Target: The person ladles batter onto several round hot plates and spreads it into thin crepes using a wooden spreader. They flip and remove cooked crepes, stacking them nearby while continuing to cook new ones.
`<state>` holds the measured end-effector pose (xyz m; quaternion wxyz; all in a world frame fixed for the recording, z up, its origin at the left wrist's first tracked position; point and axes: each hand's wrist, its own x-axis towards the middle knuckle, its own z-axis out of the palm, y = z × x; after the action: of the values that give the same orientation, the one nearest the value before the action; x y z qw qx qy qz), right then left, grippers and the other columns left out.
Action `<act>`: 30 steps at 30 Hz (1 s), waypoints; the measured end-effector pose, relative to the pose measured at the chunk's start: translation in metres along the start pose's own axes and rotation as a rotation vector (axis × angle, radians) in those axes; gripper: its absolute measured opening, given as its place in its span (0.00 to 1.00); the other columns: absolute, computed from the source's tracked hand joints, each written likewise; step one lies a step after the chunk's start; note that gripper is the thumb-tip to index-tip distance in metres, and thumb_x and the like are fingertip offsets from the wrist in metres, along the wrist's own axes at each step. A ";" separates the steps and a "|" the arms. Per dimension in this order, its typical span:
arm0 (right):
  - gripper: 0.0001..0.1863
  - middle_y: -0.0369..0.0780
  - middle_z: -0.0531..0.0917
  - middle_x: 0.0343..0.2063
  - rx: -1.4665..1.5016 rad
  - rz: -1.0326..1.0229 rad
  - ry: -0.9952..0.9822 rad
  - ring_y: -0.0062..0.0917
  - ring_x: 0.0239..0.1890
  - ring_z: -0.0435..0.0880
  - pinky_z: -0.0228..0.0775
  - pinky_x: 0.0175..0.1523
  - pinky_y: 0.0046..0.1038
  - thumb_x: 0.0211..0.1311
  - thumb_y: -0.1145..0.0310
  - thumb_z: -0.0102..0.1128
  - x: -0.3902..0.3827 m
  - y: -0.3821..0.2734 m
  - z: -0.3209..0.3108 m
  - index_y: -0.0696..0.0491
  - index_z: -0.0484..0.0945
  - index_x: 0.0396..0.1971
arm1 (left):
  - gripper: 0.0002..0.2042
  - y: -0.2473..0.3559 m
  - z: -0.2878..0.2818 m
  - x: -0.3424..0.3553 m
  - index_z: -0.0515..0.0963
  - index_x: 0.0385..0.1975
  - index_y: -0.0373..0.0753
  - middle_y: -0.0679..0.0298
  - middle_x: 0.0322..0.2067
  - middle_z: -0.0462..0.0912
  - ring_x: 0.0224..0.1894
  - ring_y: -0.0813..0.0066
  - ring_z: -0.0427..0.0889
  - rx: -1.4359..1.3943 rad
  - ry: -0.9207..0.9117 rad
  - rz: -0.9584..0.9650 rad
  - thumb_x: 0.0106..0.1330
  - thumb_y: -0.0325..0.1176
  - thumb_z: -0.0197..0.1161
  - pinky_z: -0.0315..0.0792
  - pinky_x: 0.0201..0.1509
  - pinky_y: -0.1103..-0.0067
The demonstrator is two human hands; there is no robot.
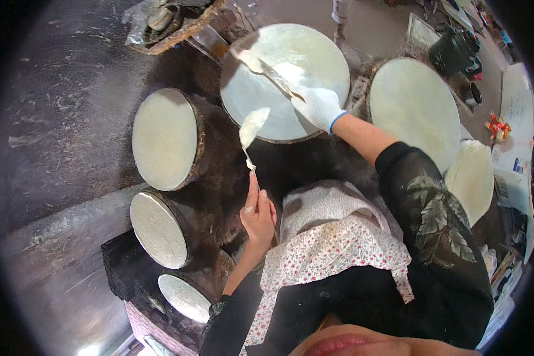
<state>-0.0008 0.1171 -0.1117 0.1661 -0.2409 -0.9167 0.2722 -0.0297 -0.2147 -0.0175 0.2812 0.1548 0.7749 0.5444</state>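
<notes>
Over pale disc [320, 47] | right hand [319, 108] outstretched | left hand [258, 215] nearer, pointing forward

Several batter-coated griddles [199, 140] show a cooking workshop.

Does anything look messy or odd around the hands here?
Slightly: a white smudge marks the bare left hand, and white paste clings partway down its slender utensil. Only the right hand wears a glove, so the pair looks mismatched.
</notes>
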 end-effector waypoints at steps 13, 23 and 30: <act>0.23 0.51 0.87 0.51 0.330 0.227 -0.253 0.45 0.51 0.89 0.79 0.59 0.38 0.74 0.54 0.56 0.002 0.015 -0.031 0.43 0.81 0.65 | 0.25 0.000 0.017 -0.005 0.64 0.78 0.42 0.75 0.18 0.68 0.17 0.90 0.65 0.014 0.008 -0.053 0.82 0.26 0.50 0.62 0.19 0.86; 0.21 0.48 0.89 0.49 0.350 0.214 -0.310 0.43 0.50 0.89 0.77 0.59 0.36 0.71 0.51 0.57 0.008 0.030 -0.018 0.39 0.86 0.59 | 0.25 0.004 0.022 -0.005 0.63 0.78 0.39 0.75 0.18 0.68 0.17 0.90 0.64 0.001 0.051 -0.064 0.83 0.26 0.50 0.61 0.18 0.86; 0.21 0.50 0.89 0.40 0.209 0.113 -0.021 0.46 0.40 0.89 0.80 0.48 0.42 0.74 0.55 0.55 0.028 0.032 -0.020 0.38 0.83 0.62 | 0.24 0.002 0.024 -0.004 0.64 0.77 0.38 0.75 0.18 0.68 0.17 0.90 0.65 -0.039 0.081 -0.093 0.83 0.26 0.50 0.62 0.19 0.86</act>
<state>-0.0043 0.1640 -0.1090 0.1649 -0.2706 -0.8700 0.3777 -0.0128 -0.1981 -0.0203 0.2776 0.0909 0.7812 0.5517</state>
